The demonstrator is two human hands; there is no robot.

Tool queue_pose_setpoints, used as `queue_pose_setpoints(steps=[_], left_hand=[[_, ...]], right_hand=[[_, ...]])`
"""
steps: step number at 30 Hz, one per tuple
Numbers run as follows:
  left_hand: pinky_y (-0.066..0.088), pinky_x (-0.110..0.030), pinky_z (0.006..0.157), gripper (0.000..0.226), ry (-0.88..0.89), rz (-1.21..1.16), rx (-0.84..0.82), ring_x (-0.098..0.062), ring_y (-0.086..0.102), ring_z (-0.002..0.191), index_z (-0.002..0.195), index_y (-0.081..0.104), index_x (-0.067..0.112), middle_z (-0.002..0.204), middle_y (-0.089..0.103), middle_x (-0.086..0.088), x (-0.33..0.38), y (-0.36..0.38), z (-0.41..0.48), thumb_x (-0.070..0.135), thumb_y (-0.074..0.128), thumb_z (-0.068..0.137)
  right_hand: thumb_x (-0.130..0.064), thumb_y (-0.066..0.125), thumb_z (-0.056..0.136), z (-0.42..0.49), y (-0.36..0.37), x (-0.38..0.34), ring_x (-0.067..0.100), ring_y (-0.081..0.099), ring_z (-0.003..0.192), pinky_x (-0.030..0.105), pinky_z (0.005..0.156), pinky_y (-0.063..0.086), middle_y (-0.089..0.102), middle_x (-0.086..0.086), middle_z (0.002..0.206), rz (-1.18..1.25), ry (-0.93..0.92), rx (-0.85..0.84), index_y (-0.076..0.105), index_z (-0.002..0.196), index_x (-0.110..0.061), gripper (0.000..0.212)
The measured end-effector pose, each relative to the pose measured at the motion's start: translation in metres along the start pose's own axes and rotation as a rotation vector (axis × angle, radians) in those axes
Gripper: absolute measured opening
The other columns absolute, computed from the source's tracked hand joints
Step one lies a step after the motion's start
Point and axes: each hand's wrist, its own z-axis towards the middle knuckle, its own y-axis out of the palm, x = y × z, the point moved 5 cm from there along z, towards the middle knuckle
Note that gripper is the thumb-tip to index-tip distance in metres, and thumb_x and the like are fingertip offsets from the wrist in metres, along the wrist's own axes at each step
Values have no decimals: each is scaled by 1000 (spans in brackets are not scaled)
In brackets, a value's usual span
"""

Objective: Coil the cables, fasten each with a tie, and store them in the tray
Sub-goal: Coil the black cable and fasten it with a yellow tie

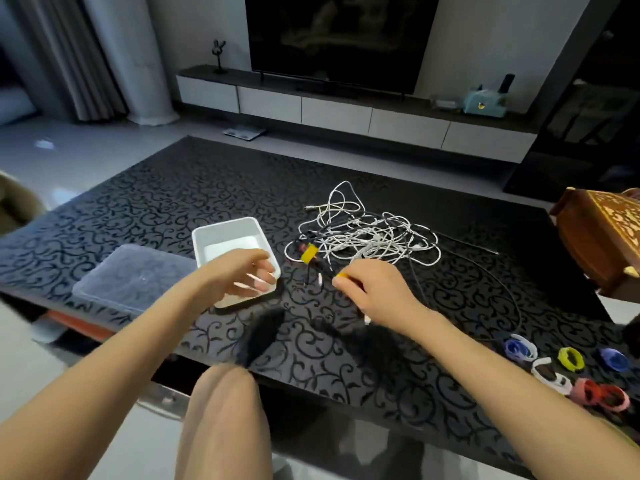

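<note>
Early: tray (204,241) empty, cables (367,233) mostly one tangle on the worktop (166,199), one yellow tie (309,253) on a bundle; right hand (379,296) pinches a second tie (343,276), left hand (239,276) loose, holding nothing.

Blur on left hand (242,275), which covers near corner of tray (227,233). Most of yellow tie (343,276) hidden inside right hand (379,296). At 3 o'clock, wooden box (599,244) cut by frame edge. Strand count in cable tangle (363,233) indeterminate.
</note>
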Motion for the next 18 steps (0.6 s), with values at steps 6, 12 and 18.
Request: queue_pose_setpoints(steps=[6, 12, 18], left_hand=[[42, -28, 90, 27, 188, 872, 255, -21, 58, 111, 112, 66, 22, 121, 64, 1, -33, -33, 15, 35, 50, 94], [43, -7, 76, 30, 301, 598, 26, -10, 61, 98, 107, 71, 18, 110, 69, 0, -50, -10, 5, 1, 53, 89], [37, -25, 78, 27, 525, 918, 582, -24, 56, 102, 107, 62, 12, 113, 64, -5, -35, -35, -5, 12, 65, 80]], right_hand=[[-25, 56, 94, 52, 55, -9, 19, 30, 56, 33, 58, 25, 30, 8, 52, 554, 394, 23, 36, 51, -11, 49], [-18, 57, 90, 107, 100, -35, 17, 27, 47, 31, 58, 28, 28, 5, 49, 607, 503, -134, 32, 48, -11, 50], [-21, 57, 92, 115, 129, -50, 17, 30, 45, 27, 45, 25, 31, 2, 51, 475, 461, -462, 32, 54, -13, 46]])
